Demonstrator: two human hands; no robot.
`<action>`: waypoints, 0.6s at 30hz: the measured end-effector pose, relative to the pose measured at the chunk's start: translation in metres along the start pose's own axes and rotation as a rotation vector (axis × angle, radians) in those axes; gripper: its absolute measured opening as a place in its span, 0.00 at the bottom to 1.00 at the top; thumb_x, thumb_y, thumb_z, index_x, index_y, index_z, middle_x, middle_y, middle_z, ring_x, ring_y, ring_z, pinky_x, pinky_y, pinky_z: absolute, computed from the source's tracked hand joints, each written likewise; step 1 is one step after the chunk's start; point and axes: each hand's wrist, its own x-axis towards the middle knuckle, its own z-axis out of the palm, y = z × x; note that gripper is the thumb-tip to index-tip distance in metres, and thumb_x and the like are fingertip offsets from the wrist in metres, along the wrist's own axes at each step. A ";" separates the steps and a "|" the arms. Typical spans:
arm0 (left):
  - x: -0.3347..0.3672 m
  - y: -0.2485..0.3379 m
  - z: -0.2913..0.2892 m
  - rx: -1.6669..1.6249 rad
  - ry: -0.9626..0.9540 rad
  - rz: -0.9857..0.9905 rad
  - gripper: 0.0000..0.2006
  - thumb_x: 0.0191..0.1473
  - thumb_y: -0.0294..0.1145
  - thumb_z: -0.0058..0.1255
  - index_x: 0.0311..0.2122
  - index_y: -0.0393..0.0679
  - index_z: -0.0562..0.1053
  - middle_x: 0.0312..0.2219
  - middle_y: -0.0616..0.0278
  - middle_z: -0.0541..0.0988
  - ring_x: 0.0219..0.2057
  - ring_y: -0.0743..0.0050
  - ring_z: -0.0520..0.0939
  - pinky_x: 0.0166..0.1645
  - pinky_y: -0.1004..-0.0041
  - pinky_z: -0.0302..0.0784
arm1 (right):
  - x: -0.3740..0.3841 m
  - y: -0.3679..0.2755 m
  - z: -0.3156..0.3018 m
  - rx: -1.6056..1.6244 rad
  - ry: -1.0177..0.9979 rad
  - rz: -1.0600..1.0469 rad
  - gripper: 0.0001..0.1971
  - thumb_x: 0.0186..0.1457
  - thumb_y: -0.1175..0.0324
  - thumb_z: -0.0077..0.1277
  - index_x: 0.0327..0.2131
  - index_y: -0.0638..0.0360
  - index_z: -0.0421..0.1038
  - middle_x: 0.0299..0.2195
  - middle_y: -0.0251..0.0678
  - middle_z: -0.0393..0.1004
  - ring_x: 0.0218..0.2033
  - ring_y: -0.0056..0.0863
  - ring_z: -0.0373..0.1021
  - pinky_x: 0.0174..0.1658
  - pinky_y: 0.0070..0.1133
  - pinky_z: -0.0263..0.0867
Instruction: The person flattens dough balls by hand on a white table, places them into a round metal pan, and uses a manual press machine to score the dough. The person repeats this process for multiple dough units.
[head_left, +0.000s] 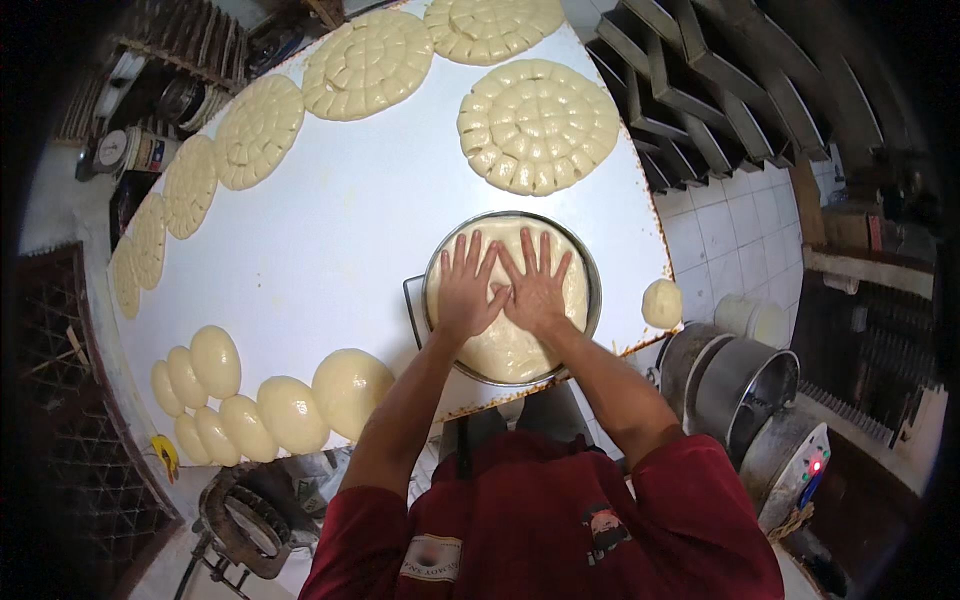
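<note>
My left hand (468, 290) and my right hand (535, 290) lie side by side on a broad flat round of dough (500, 355), fingers spread and pointing away from me. The thumbs meet or cross in the middle. The dough fills a round metal pan (596, 290) almost to its rim, with a wire handle (411, 310) sticking out on the left. Both palms press on the pale, smooth surface. Just beyond the pan is a flat round of dough cut into segments (538, 125), its top glossy.
More scored dough rounds (260, 130) line the far and left edges of the white table (330, 230). Several smooth dough balls (292, 413) sit at the near left, and a small dough ball (661, 304) at the right corner. Large metal pots (745, 385) stand beyond the right edge.
</note>
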 end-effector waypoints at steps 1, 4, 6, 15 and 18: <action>0.006 0.003 0.002 0.021 0.024 0.001 0.41 0.64 0.53 0.54 0.77 0.48 0.58 0.77 0.41 0.52 0.77 0.29 0.49 0.76 0.32 0.43 | 0.005 0.003 -0.004 0.026 0.003 -0.016 0.41 0.66 0.46 0.52 0.78 0.36 0.51 0.81 0.50 0.36 0.80 0.64 0.30 0.69 0.75 0.27; 0.006 0.001 -0.007 0.004 -0.045 0.017 0.40 0.64 0.53 0.54 0.77 0.49 0.59 0.77 0.40 0.52 0.77 0.29 0.49 0.76 0.31 0.44 | -0.011 -0.003 -0.017 0.124 0.078 0.113 0.40 0.64 0.49 0.55 0.77 0.44 0.55 0.79 0.54 0.40 0.79 0.66 0.33 0.69 0.74 0.29; 0.008 -0.011 -0.011 0.003 -0.058 0.100 0.40 0.65 0.53 0.54 0.77 0.49 0.59 0.77 0.40 0.52 0.77 0.28 0.49 0.76 0.31 0.44 | -0.022 -0.021 -0.009 0.081 0.122 0.316 0.40 0.66 0.49 0.51 0.77 0.46 0.54 0.79 0.57 0.40 0.79 0.67 0.33 0.69 0.75 0.28; -0.046 0.041 0.031 -0.018 0.200 -0.388 0.40 0.65 0.44 0.54 0.77 0.42 0.55 0.77 0.36 0.49 0.77 0.27 0.46 0.75 0.29 0.43 | 0.017 0.010 -0.021 0.345 -0.031 -0.052 0.35 0.61 0.54 0.55 0.71 0.49 0.67 0.78 0.47 0.53 0.79 0.59 0.40 0.76 0.61 0.29; -0.017 0.011 0.005 -0.068 0.064 -0.125 0.41 0.66 0.46 0.54 0.77 0.41 0.54 0.75 0.31 0.50 0.76 0.22 0.46 0.75 0.27 0.40 | -0.003 -0.018 -0.020 0.308 0.191 0.135 0.35 0.62 0.57 0.54 0.71 0.56 0.65 0.77 0.55 0.50 0.78 0.62 0.39 0.74 0.63 0.31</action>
